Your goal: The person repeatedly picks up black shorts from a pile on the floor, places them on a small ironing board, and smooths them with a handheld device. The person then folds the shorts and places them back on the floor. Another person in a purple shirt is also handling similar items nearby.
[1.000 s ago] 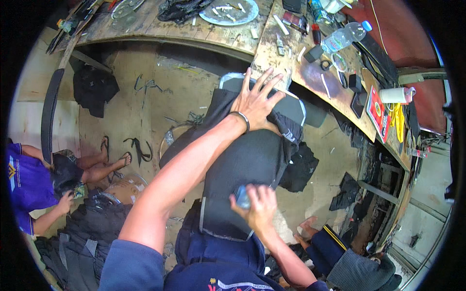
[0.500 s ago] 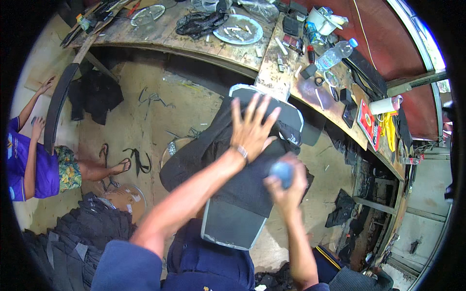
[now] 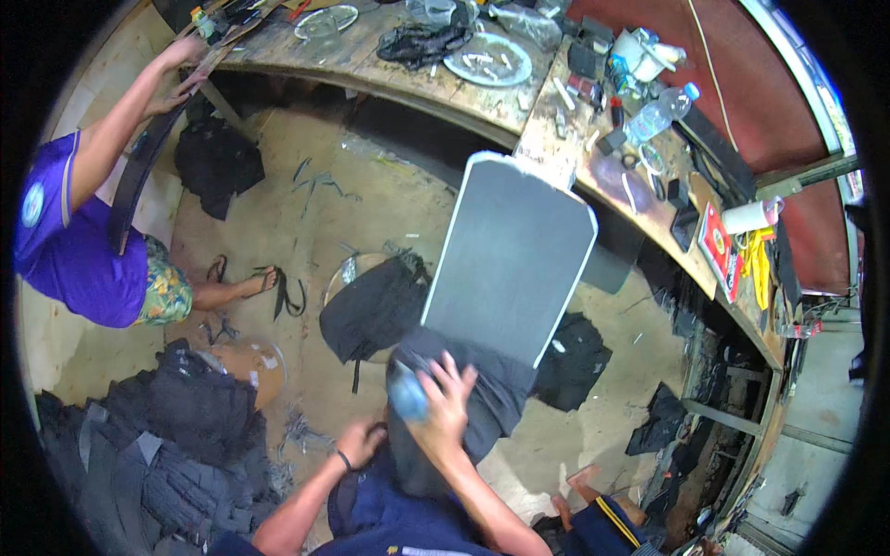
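A long grey board [image 3: 513,250] with white edges juts from the table toward me. Black cloth [image 3: 496,394] is bunched over its near end. My right hand [image 3: 443,408] rests on this cloth with a blurred blue round object [image 3: 408,395] in its grip; the object's kind is unclear. Just left of the cloth, my left hand [image 3: 360,446] has curled fingers at the dark fabric's edge, their tips partly hidden.
A worktable [image 3: 362,76] holds a plate [image 3: 488,59], a water bottle [image 3: 660,113] and small tools. Dark cloth pieces [image 3: 176,417] are heaped at left. A person in purple [image 3: 93,250] reaches to the table's left end. Another person's legs [image 3: 586,496] show at lower right.
The black cloth has slid toward me, baring the grey board. Both hands have drawn back, the right also leftward with the blue object. The person in purple now reaches to the table.
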Available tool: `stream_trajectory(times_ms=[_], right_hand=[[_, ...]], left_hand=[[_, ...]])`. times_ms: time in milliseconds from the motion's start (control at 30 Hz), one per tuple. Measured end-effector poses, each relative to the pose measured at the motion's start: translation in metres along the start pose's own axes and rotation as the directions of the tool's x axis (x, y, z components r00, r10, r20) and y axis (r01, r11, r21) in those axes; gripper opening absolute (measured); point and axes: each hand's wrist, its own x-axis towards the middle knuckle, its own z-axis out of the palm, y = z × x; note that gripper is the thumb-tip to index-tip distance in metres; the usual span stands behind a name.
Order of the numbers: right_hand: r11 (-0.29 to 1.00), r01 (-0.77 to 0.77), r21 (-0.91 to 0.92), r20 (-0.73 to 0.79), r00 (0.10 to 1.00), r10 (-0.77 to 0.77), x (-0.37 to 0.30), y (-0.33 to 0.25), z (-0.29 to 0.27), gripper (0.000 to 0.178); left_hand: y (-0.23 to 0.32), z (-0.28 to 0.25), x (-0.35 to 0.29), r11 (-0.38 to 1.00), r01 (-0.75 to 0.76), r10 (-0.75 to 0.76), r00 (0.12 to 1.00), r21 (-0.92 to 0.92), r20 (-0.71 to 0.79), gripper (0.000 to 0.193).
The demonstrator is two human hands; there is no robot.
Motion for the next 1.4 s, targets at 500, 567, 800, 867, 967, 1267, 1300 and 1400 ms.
stream_trajectory(times_ms=[500, 567, 800, 867, 967, 1267, 1300, 1400], right_hand=[[0.964, -0.154, -0.215, -0.465, 0.884, 0.038, 0.108, 0.083, -0.090, 0.085], [0.953, -0.275, -0.125, -0.452, 0.871, 0.193, 0.184, 0.119, -0.093, 0.083], [0.993, -0.068, -0.093, -0.385, 0.922, 0.027, 0.324, 0.250, -0.104, 0.087], [0.991, -0.133, -0.009, -0.472, 0.875, 0.113, 0.316, 0.238, -0.116, 0.082], [0.987, -0.101, 0.129, -0.503, 0.850, 0.152, 0.288, 0.168, -0.155, 0.054], [0.886, -0.104, -0.451, -0.085, 0.994, 0.073, 0.202, 0.139, -0.122, 0.051], [0.920, -0.071, -0.384, -0.101, 0.994, 0.035, 0.199, 0.146, -0.116, 0.048], [0.886, -0.041, -0.462, 0.011, 0.999, 0.053, 0.182, 0.125, -0.118, 0.044]], left_hand=[[0.210, -0.022, 0.198, 0.896, 0.160, -0.050, 0.963, 0.414, -0.264, 0.146], [0.228, -0.035, 0.272, 0.904, 0.105, 0.061, 0.928, 0.415, -0.368, 0.147], [0.245, -0.052, 0.377, 0.742, -0.318, 0.546, 0.798, 0.591, -0.256, 0.144], [0.249, -0.050, 0.381, 0.686, -0.382, 0.586, 0.794, 0.619, -0.160, 0.143], [0.261, -0.048, 0.396, 0.752, -0.337, 0.549, 0.796, 0.567, -0.255, 0.142], [0.262, -0.046, 0.411, 0.774, -0.302, 0.492, 0.840, 0.556, -0.228, 0.138], [0.261, -0.045, 0.409, 0.770, -0.325, 0.530, 0.805, 0.549, -0.267, 0.138], [0.260, -0.044, 0.405, 0.780, -0.316, 0.521, 0.806, 0.540, -0.280, 0.137]])
